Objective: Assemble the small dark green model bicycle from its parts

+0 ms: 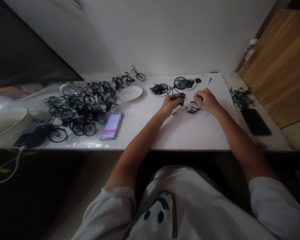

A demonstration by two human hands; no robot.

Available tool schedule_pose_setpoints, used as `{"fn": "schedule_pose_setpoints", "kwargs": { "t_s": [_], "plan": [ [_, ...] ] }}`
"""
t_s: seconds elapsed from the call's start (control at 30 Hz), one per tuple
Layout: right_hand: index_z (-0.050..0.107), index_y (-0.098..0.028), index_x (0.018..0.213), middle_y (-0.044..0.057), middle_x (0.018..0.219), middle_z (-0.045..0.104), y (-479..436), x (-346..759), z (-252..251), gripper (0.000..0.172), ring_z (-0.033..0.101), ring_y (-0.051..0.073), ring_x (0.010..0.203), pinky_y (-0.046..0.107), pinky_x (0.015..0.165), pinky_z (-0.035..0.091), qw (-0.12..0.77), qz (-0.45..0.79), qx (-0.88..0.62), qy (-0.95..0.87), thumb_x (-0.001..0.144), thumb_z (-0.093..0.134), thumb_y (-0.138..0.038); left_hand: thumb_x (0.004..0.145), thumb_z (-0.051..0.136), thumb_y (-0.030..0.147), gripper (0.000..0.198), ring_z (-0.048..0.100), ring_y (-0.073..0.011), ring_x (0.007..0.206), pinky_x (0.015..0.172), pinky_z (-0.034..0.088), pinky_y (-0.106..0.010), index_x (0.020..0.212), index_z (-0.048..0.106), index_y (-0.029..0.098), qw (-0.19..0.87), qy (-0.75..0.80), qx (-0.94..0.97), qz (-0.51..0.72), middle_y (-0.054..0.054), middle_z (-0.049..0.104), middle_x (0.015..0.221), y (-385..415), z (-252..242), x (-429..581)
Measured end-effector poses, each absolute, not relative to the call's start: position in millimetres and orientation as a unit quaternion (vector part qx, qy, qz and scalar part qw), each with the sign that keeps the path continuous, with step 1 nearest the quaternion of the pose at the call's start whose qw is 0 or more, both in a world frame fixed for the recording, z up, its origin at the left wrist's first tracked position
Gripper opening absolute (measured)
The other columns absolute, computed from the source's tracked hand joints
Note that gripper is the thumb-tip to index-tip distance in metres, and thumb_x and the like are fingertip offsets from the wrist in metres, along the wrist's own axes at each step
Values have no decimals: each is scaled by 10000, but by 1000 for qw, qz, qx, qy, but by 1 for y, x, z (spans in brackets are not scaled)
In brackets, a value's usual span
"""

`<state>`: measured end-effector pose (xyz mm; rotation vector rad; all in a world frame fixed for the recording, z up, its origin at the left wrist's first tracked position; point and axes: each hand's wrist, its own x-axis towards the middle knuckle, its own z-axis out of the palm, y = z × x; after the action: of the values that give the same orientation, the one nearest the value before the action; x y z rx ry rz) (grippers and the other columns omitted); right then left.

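Observation:
My left hand (170, 104) is closed around a small dark model bicycle (174, 89), tilted with one wheel pointing up and away from me. A dark green part of it shows by my fingertips. To its right, my right hand (207, 100) is raised over the white board with its fingers curled together in a pinch; whatever they may hold is too small to make out. Several small black parts (191, 110) lie on the board between and below my hands. Behind them are two plates with dark bicycle parts (160, 88).
A crowd of finished-looking model bicycles (77, 106) fills the left, beside a white plate (131, 93) and a lit phone (111, 125). At right lie a dark phone (255, 121) and more model bicycles (242, 96). A wall closes off the back; a wooden panel (277, 66) stands right.

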<state>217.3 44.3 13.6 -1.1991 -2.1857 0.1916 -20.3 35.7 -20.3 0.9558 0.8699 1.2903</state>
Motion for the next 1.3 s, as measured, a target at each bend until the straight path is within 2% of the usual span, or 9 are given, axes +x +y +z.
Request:
{"fn": "schedule_pose_setpoints", "kwargs": {
  "t_s": [0.2,0.33,0.43,0.6,0.83,1.07,1.3],
  "plan": [
    [763,-215,937,107,884,753,45,238,33,248,627,306,1016,390,921,485,266,40,-513,-816,1004,527,-248,588,998,196,452,738,-156,928,932,566,-312,1005,834,139,621,369,414,554,-67,831,991,36,-22,-20],
    [795,-202,906,96,876,788,47,248,32,172,647,247,818,357,772,456,181,56,-561,-806,943,642,-272,591,1003,171,443,742,-154,916,935,573,-318,999,832,145,624,369,404,558,-59,830,973,37,-23,-20],
    [827,-208,912,80,889,810,48,251,29,137,660,220,757,348,725,444,135,80,-576,-802,899,712,-281,600,1003,158,422,745,-152,905,935,580,-321,983,825,148,626,369,395,562,-56,829,965,38,-23,-19],
    [841,-214,967,76,947,829,44,247,31,152,665,209,762,339,679,416,129,69,-580,-802,930,722,-302,651,983,133,377,752,-153,924,968,585,-336,989,818,149,625,366,404,558,-60,833,983,37,-21,-18],
    [846,-223,1055,86,1024,846,37,243,39,184,681,218,798,336,679,400,124,59,-598,-789,967,728,-333,702,952,128,376,769,-164,998,1022,583,-341,1053,818,147,625,356,428,547,-69,834,1051,34,-20,-19],
    [848,-229,1112,98,1053,841,42,247,36,232,698,257,855,361,726,439,82,44,-609,-788,994,698,-361,672,980,199,435,761,-169,1008,1042,581,-358,1083,846,151,627,333,457,536,-77,832,1073,35,-22,-21],
    [856,-244,1154,104,1072,846,44,247,32,275,704,256,874,355,761,464,93,33,-608,-787,998,703,-409,666,987,241,416,744,-175,1047,1053,565,-347,1055,864,160,623,320,482,527,-94,830,1146,33,-21,-21]
  ]
}}
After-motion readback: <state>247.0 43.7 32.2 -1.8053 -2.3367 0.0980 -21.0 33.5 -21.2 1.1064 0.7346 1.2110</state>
